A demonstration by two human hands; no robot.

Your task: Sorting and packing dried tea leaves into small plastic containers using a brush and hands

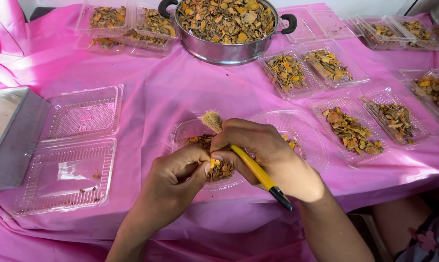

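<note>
Pink cloth (180, 87) holds several filled trays (350, 130), one clamshell (66, 174) still bare, while her right hand (263, 150) grips a brush (251, 165) and left hand (176, 177) pinches chips (219, 169) over a round tray (307, 131)

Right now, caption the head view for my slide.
Both hands over a clear plastic tray of dried orange-brown pieces, right gripping a yellow-handled brush.

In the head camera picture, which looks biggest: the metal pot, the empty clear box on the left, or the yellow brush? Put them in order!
1. Empty clear box, open flat, though it lies nearer the camera than the pot, so that rank is unsure.
2. Metal pot.
3. Yellow brush, held in the right hand, clearly smallest.
</note>
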